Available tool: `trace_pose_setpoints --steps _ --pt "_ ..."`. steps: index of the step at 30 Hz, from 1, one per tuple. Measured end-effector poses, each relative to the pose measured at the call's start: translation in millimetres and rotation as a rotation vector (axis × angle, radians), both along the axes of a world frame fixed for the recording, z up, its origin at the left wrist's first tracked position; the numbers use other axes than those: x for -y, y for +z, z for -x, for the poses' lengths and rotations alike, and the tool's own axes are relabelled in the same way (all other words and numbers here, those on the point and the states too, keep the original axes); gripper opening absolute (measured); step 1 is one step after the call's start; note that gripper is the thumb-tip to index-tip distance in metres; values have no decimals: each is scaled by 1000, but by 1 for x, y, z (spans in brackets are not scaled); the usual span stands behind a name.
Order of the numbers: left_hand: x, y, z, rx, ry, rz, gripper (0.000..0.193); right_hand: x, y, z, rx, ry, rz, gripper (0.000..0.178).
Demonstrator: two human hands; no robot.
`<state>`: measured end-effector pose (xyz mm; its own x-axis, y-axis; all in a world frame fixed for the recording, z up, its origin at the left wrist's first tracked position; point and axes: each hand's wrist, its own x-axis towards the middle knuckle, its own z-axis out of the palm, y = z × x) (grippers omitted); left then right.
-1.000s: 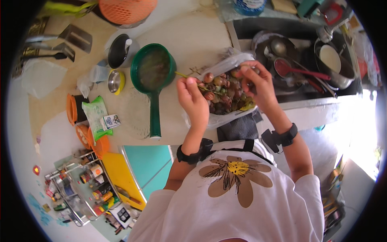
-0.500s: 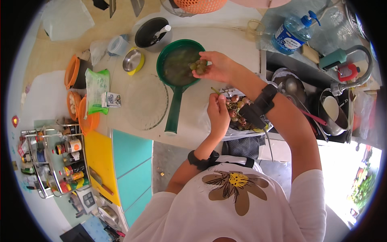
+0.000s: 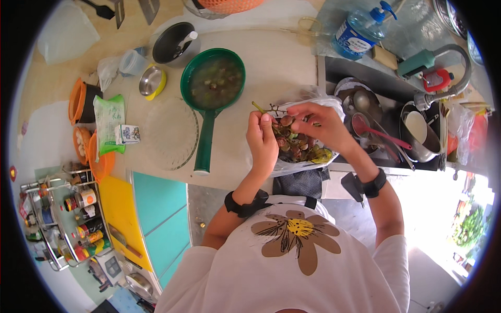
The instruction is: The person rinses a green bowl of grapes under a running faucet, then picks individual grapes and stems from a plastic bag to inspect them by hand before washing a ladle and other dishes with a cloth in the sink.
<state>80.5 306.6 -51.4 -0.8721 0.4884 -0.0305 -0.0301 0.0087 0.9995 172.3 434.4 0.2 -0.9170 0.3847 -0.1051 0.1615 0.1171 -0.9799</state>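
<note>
Green stem [image 3: 258, 107] is pinched by left hand [image 3: 262, 140]. Right hand [image 3: 327, 129] is curled over grapes [image 3: 295, 145]; whether one is gripped cannot be told. Grapes are contained in open plastic bag [image 3: 295, 168] on desk [image 3: 279, 57]; more are seen in murky liquid [image 3: 203, 86] in green scoop [image 3: 206, 136], set left of bag

We see a white short-sleeved shirt [image 3: 219, 281]; its front bears a brown-petalled flower [image 3: 311, 257] with black streaks and a yellow centre [image 3: 300, 227]; black wristbands [image 3: 374, 183], left and right, each carry a dark, blocky unit [image 3: 352, 187].
</note>
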Motion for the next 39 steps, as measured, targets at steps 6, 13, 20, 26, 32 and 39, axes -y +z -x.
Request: trace_pose_setpoints --steps 6,13,20,26,32,39 --pt "-9 17 -6 -205 -90 -2 23 17 -12 -10 -118 -221 -65 37" --pt "-12 22 -5 0 -96 -15 23 22 -17 -32 -184 -328 -81 26" --pt "-18 14 -10 -38 -80 -66 22 31 -21 -42 -279 -461 10 21" --pt "-20 44 -11 36 12 -20 22 16 -38 -69 -325 -381 511 16" --pt "-22 54 8 114 -205 -175 18 6 -42 -68 -408 -300 885 29" --pt "-23 45 9 198 -302 -144 22 19 -35 -41 -382 -118 819 29"
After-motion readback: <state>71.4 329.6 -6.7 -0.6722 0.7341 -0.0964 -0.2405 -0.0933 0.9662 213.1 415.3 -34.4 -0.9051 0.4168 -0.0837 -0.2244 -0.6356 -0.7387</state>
